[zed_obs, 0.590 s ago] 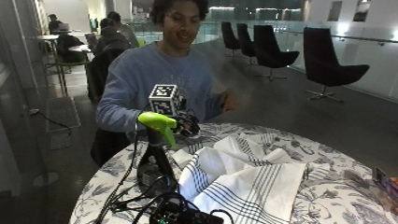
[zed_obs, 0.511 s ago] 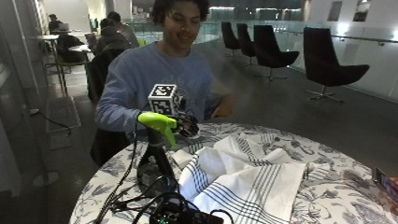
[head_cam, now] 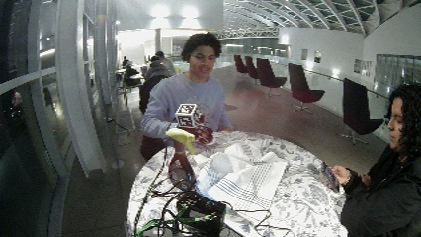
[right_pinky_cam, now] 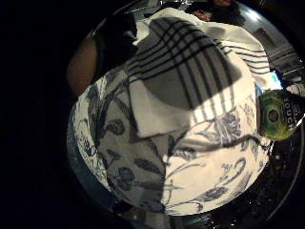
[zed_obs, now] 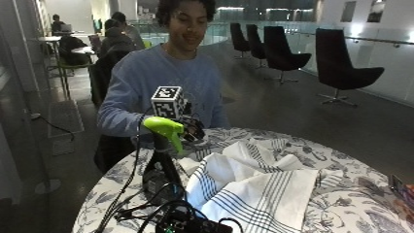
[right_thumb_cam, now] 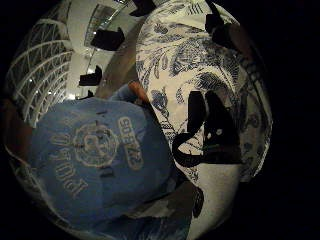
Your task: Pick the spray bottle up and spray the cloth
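Note:
A spray bottle [zed_obs: 160, 165] with a dark body and a bright green trigger head stands upright near the table's left edge; it also shows in the wide view [head_cam: 181, 140]. My gloved right hand [zed_obs: 191, 130] hovers just behind and beside the green head, palm down, fingers loosely curled and holding nothing. A white cloth with dark stripes [zed_obs: 259, 187] lies crumpled on the table right of the bottle. The little finger side palm view looks down on the cloth [right_pinky_cam: 190, 81], with the bottle's green part [right_pinky_cam: 277, 114] beside it.
The round table [zed_obs: 336, 160] carries a blue floral tablecloth. A black device with tangled cables [zed_obs: 187, 224] sits at the front edge by the bottle's base. A phone [zed_obs: 396, 185] lies at the right edge. The person's blue sweater [right_thumb_cam: 95, 150] is close behind the hand.
The bare left hand, raised and blurred beside the chest before, has dropped out of sight. My gloved hand stays by the bottle's green head.

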A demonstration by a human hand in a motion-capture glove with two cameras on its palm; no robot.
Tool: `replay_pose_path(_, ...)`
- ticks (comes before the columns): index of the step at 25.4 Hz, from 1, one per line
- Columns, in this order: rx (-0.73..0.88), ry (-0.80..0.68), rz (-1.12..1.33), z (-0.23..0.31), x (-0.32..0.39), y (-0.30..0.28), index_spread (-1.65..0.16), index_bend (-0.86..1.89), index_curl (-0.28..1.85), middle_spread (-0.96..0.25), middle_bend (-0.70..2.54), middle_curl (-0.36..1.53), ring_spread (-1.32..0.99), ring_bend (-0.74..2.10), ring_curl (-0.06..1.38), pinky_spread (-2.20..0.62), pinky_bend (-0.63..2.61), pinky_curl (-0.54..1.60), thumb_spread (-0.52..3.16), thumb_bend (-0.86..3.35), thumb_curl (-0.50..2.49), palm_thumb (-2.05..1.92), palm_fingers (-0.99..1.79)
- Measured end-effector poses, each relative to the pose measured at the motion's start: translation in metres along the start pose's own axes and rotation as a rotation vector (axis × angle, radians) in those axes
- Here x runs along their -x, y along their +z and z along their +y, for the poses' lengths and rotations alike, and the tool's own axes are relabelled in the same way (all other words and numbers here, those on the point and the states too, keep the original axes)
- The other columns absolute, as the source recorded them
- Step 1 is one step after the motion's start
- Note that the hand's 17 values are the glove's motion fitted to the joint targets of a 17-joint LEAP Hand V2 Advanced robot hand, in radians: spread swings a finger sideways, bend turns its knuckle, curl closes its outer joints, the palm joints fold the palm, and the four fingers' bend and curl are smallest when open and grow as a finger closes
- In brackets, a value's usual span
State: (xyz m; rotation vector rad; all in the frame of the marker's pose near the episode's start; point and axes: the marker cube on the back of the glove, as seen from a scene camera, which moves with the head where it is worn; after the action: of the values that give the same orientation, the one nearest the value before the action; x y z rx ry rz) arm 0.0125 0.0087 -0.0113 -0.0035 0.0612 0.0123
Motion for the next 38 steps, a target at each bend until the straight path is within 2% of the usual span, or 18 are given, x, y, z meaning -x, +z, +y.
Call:
replay_pose_path(7,-0.011,0.012,-0.009,0.005,-0.016,-0.011,-0.33,0.19,0.30,-0.02,0.31,0.27,0.02,0.30,0.23,0.22,0.16,0.20,1.09,0.35,0.27,0.66,0.68)
replay_pose_path(12,-0.051,0.041,-0.112,0.014,-0.019,-0.019,-0.34,0.18,0.31,-0.02,0.30,0.29,0.02,0.30,0.24,0.23,0.16,0.21,1.14,0.33,0.29,0.67,0.68)
replay_pose_path(16,-0.163,0.110,-0.254,0.036,-0.023,-0.028,-0.34,0.16,0.32,-0.03,0.29,0.31,0.02,0.31,0.26,0.23,0.17,0.22,1.16,0.30,0.31,0.67,0.68)
replay_pose_path(22,-0.409,0.187,-0.642,0.067,-0.068,-0.061,-0.35,0.12,0.30,-0.03,0.29,0.33,0.01,0.33,0.28,0.23,0.19,0.24,1.15,0.21,0.30,0.62,0.67)
replay_pose_path(25,-0.504,0.247,-0.755,0.084,-0.082,-0.070,-0.35,0.13,0.30,-0.03,0.31,0.34,0.01,0.30,0.27,0.23,0.20,0.25,1.13,0.18,0.30,0.62,0.66)
replay_pose_path(31,-0.576,0.374,-0.797,0.104,-0.117,-0.076,-0.36,0.14,0.30,-0.03,0.32,0.35,0.01,0.25,0.27,0.23,0.20,0.27,1.10,0.14,0.31,0.65,0.65)
replay_pose_path(38,-0.661,0.455,-0.789,0.096,-0.164,-0.076,-0.36,0.13,0.29,-0.03,0.31,0.36,0.01,0.24,0.28,0.23,0.20,0.29,1.07,0.09,0.31,0.68,0.63)
